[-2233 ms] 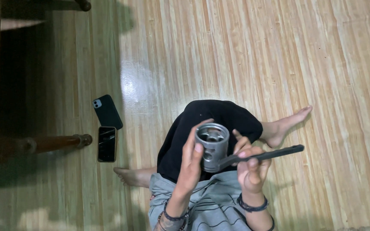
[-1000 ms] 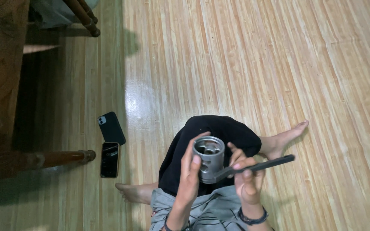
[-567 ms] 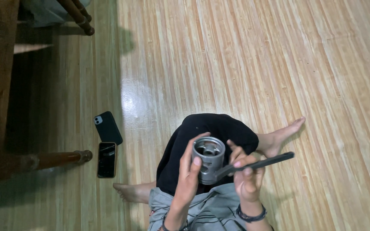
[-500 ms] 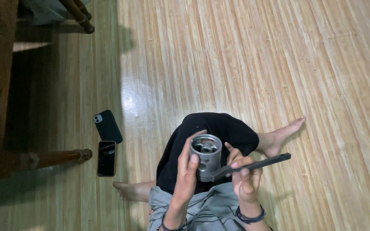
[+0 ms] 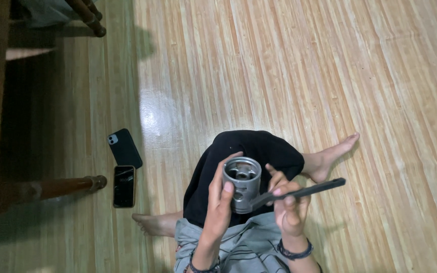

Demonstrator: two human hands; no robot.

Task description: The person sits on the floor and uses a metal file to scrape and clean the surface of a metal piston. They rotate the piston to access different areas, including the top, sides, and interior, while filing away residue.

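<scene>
Grey metal cylinder (image 5: 242, 184) gripped by left hand (image 5: 219, 202), its base hidden; right hand (image 5: 290, 207) grips dark bar (image 5: 299, 192).

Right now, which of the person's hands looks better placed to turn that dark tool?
Probably the right hand: it already grips the dark flat tool whose tip meets the metal cylinder. The left hand wraps the cylinder's side, steadying it.
</scene>
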